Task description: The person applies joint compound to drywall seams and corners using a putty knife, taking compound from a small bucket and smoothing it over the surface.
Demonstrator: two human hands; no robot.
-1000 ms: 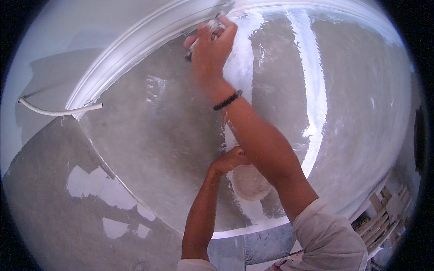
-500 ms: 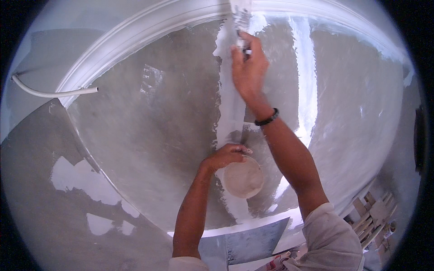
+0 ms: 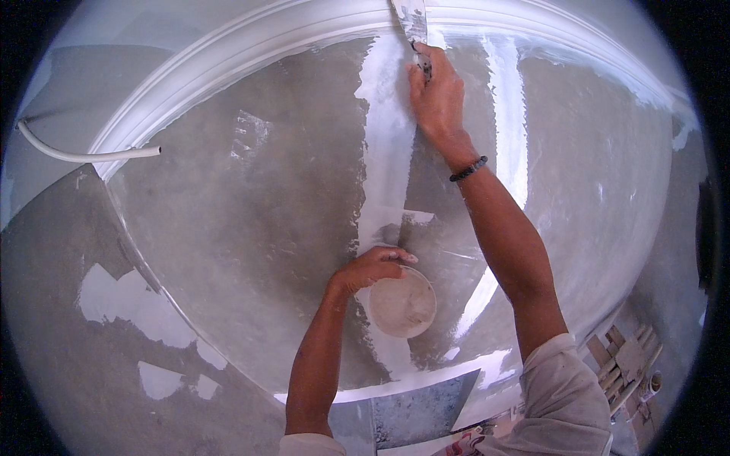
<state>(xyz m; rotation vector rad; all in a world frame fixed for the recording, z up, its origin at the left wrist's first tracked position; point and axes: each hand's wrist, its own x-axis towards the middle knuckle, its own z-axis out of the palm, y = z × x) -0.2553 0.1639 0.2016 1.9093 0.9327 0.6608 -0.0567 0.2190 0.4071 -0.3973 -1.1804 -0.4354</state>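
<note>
My right hand (image 3: 437, 99) is closed on a putty knife (image 3: 411, 21), its white-smeared blade raised against the moulding (image 3: 236, 42) along the top of the grey wall (image 3: 258, 220). A broad white band of filler (image 3: 384, 144) runs down the wall beneath the knife, and a second, narrower band (image 3: 511, 114) lies to its right. Lower down, my left hand (image 3: 369, 267) grips the rim of a round, pale container (image 3: 403, 311) of off-white paste, with white smears on the fingers.
A bent white pipe (image 3: 91, 156) sticks out at the left, by the corner. The adjoining left wall (image 3: 84, 365) has irregular white patches. Wooden pieces and other items (image 3: 623, 357) lie low at the right. A grey panel (image 3: 418, 403) shows below the wall's lower white edge.
My right hand and knife have swung rightward from over the upper-middle wall to the top of the broad band. My left hand and container have shifted slightly left as the view moved.
</note>
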